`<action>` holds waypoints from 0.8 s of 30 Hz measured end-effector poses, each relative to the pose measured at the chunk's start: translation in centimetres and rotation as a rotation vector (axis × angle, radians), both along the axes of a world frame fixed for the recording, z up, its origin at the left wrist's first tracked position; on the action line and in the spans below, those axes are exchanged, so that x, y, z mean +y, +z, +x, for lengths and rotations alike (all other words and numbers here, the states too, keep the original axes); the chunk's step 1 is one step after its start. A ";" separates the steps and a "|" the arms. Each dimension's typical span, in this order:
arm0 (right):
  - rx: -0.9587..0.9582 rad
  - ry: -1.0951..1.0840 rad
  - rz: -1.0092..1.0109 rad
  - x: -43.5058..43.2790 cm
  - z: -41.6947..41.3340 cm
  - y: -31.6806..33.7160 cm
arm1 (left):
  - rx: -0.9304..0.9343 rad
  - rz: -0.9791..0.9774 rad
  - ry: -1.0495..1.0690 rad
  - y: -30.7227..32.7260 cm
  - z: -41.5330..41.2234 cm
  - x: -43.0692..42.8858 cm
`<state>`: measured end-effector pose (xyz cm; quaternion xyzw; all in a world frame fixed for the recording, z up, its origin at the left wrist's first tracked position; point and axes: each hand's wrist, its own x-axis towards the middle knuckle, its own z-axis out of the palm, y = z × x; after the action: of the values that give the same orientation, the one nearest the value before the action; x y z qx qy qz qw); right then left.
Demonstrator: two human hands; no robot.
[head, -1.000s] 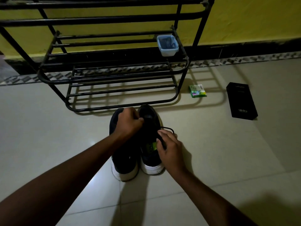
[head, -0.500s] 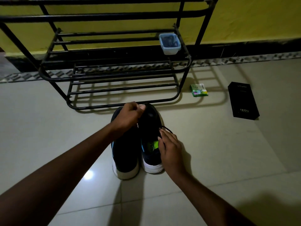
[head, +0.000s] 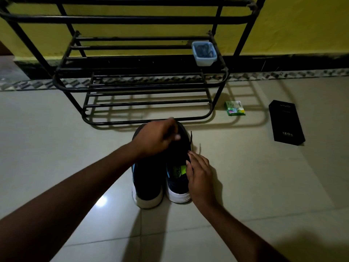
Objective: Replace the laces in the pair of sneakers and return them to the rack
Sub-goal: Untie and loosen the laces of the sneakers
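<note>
My pair of dark sneakers stands side by side on the pale tiled floor (head: 56, 148), heels toward me and toes pointing at the black metal rack (head: 147, 87), almost touching its lowest front bar. The left sneaker (head: 148, 186) has a white heel and a blue stripe down its side. The right sneaker (head: 178, 183) shows a bright green patch inside its opening.

My left hand (head: 154, 138) is curled closed over the toe end of the pair, fingers pinched together around what looks like the black lace (head: 191, 138); the light is too dim to be sure of the grip. A short length of that lace sticks up just beside the right sneaker's outer edge. My right hand (head: 199, 173) rests against the outer side of the right sneaker, fingers loosely bent and fingertips touching the collar by the eyelets, not clenched on anything.

On the rack's middle shelf, at its right end, sits a small blue plastic tub (head: 204, 53) with dark contents. To the right of the rack, on the floor, lie a small green packet (head: 235, 108) and, farther right, a black box (head: 286, 121).
</note>
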<state>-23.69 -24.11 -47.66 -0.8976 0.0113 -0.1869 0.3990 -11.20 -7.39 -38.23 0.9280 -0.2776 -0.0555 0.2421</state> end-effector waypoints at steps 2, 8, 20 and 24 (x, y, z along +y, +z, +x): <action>0.013 -0.005 0.002 0.1 -0.1 0.1 | 0.010 0.182 -0.119 -0.4 0.0 -0.1; 0.026 -0.007 -0.012 0.0 -0.1 0.3 | 0.288 -0.391 0.196 -0.5 -0.1 -0.2; 0.044 -0.012 -0.012 0.2 -0.2 1.0 | 0.226 0.272 0.136 1.5 -0.1 1.5; 0.080 -0.012 0.050 0.1 -0.1 1.4 | 0.197 0.446 -0.050 0.8 -0.9 1.0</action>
<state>-23.82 -24.04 -46.28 -0.8941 0.0374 -0.1530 0.4194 -12.08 -6.44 -37.48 0.9415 -0.2564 -0.2116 0.0559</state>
